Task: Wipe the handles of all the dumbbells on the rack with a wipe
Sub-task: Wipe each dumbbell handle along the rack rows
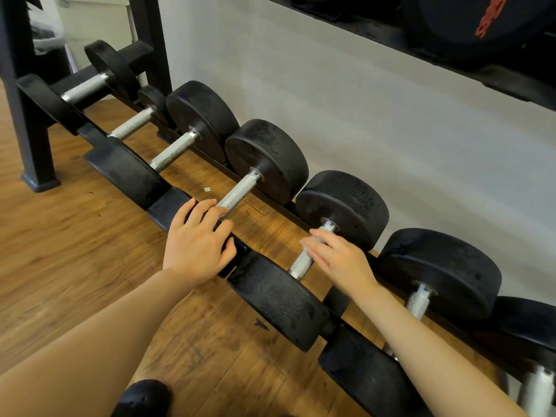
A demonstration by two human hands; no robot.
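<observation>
Showing perhaps 7 dumbbells (192, 139), 2 hands (197, 245).

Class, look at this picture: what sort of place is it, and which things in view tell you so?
Most likely a gym or weights room. A row of black dumbbells with metal handles lies on a low rack, and a large weight plate with red lettering sits on a shelf above.
</observation>
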